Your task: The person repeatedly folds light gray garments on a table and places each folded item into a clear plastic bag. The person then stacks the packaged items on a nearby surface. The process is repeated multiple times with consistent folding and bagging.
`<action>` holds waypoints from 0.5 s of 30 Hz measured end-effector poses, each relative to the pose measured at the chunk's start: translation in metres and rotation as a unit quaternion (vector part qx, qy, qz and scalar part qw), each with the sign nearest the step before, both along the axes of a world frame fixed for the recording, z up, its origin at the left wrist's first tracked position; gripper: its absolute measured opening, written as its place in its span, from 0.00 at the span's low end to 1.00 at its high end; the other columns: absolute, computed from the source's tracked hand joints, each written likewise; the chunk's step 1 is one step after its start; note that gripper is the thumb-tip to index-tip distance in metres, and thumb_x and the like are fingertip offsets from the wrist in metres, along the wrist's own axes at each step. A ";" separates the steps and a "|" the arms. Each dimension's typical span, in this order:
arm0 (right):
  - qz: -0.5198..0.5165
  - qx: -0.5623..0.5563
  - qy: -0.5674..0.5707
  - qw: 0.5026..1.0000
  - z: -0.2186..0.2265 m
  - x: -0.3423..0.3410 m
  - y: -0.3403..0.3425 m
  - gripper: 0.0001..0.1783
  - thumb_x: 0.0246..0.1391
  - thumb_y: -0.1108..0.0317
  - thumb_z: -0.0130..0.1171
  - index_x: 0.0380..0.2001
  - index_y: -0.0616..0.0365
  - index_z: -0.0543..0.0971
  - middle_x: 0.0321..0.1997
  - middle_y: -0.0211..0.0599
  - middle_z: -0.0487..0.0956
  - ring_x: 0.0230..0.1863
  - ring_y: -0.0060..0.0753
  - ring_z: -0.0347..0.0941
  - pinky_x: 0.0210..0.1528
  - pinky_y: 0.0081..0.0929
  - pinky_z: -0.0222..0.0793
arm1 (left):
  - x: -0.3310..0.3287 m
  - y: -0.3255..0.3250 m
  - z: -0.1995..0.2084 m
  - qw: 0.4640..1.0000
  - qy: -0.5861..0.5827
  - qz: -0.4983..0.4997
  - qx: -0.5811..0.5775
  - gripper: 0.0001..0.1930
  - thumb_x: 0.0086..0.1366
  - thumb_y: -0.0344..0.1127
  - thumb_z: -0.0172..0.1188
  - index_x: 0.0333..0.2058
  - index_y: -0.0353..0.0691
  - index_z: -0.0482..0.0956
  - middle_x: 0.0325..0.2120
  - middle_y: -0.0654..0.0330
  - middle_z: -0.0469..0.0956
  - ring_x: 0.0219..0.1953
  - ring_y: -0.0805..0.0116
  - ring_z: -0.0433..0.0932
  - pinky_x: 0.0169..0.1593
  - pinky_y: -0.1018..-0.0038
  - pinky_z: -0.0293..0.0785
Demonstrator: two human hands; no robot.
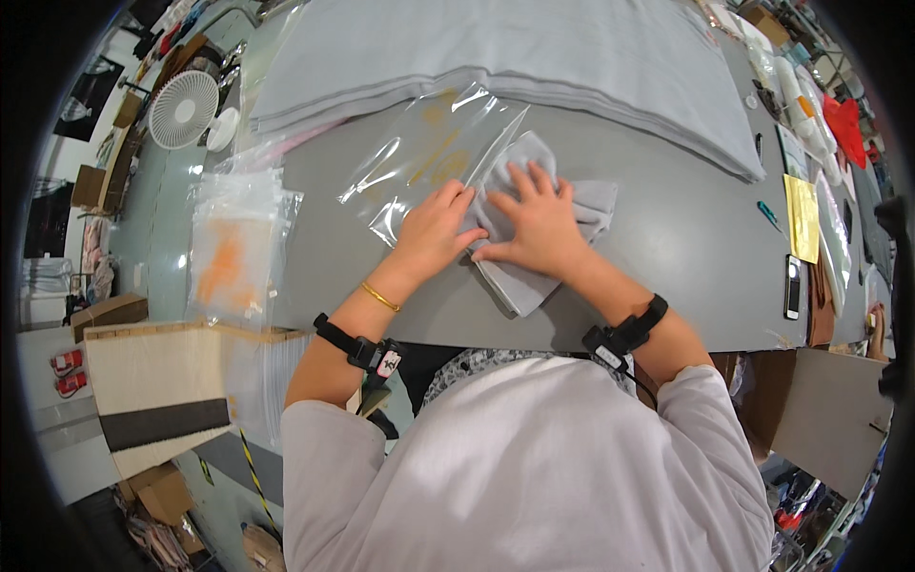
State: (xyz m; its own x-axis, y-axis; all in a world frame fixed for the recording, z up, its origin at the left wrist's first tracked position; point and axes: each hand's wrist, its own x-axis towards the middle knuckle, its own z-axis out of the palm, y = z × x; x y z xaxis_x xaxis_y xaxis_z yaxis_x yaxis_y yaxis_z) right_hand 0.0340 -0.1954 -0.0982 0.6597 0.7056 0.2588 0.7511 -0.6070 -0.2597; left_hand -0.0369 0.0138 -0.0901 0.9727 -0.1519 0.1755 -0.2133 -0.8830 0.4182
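Observation:
A soft grey cloth (519, 286), loosely folded with a bunched part on its right, lies on the table in front of me. My right hand (538, 224) presses on it from above with its fingers spread. Beside it, my left hand (438, 229) has its fingers bent together at the cloth's left edge, the thumb pointing in toward the cloth; it seems to grip that edge, though the fingertips are partly hidden. A clear plastic bag (419, 157) with orange-brown print lies flat just beyond my left hand, and its right side meets the cloth.
Large folded layers of grey fabric (496, 48) span the far side of the grey table (667, 257). Clear bags (233, 253) are stacked at the left, near a white fan (184, 110). A phone (792, 286), a yellow packet (802, 217) and a small green tool (770, 215) lie at the right.

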 end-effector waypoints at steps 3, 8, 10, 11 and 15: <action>0.037 0.026 -0.002 0.999 -0.007 -0.016 -0.014 0.32 0.45 0.49 0.75 0.54 0.47 0.84 0.67 0.41 0.76 0.69 0.49 0.67 0.64 0.52 0.64 | -0.017 -0.003 0.008 0.993 0.098 0.033 -0.063 0.25 0.62 0.42 0.71 0.55 0.39 0.78 0.49 0.60 0.76 0.44 0.54 0.81 0.44 0.60 0.79; -0.053 0.124 0.072 0.988 0.008 0.000 -0.066 0.21 0.44 0.68 0.75 0.45 0.55 0.87 0.54 0.41 0.84 0.54 0.48 0.79 0.53 0.45 0.76 | -0.043 -0.011 -0.010 0.997 0.060 0.009 -0.053 0.19 0.66 0.35 0.64 0.55 0.42 0.79 0.51 0.62 0.77 0.41 0.51 0.82 0.44 0.59 0.79; 0.018 0.211 -0.003 0.977 0.013 -0.005 -0.063 0.19 0.43 0.70 0.75 0.43 0.56 0.87 0.52 0.43 0.85 0.50 0.50 0.80 0.52 0.44 0.77 | -0.047 -0.025 -0.020 0.998 0.031 0.013 -0.061 0.17 0.66 0.30 0.61 0.53 0.40 0.79 0.50 0.62 0.77 0.42 0.47 0.82 0.44 0.57 0.80; 0.035 0.231 -0.013 0.972 0.012 -0.012 -0.056 0.18 0.44 0.69 0.74 0.43 0.55 0.87 0.53 0.42 0.84 0.51 0.49 0.79 0.53 0.43 0.77 | -0.047 -0.031 -0.022 0.997 0.065 0.025 -0.034 0.17 0.65 0.28 0.60 0.54 0.40 0.79 0.51 0.62 0.77 0.42 0.47 0.82 0.44 0.57 0.80; 0.053 0.140 0.027 0.988 -0.005 -0.036 -0.026 0.18 0.46 0.64 0.74 0.43 0.52 0.87 0.56 0.41 0.83 0.60 0.46 0.76 0.59 0.41 0.71 | -0.040 -0.033 0.003 0.992 0.029 0.045 -0.113 0.22 0.64 0.22 0.54 0.56 0.39 0.77 0.53 0.60 0.76 0.42 0.44 0.81 0.44 0.55 0.80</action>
